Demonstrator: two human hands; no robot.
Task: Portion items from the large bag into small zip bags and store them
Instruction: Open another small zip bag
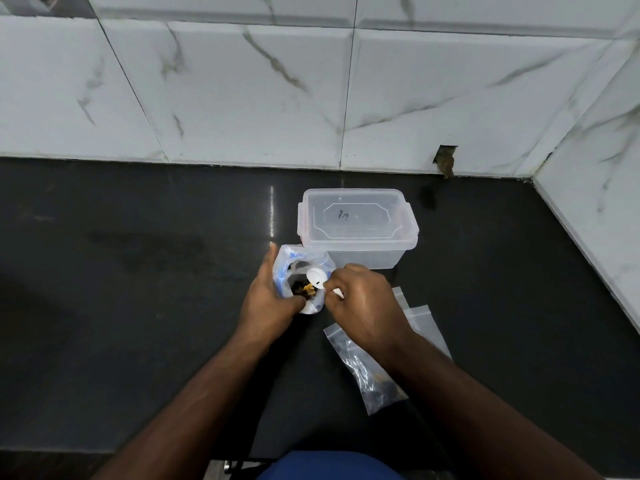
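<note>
The large bag [300,271], clear plastic with blue print, stands open on the dark countertop [138,271], with dark and orange pieces visible inside. The left hand [273,299] grips its left side and near rim, holding the mouth open. The right hand [363,303] pinches a white plastic spoon [318,277] whose bowl sits over the opening. Just behind the bag stands a clear lidded container [358,226]. Under the right forearm lies a small zip bag [367,372] holding some dark pieces, with more zip bags [420,315] beside it
</note>
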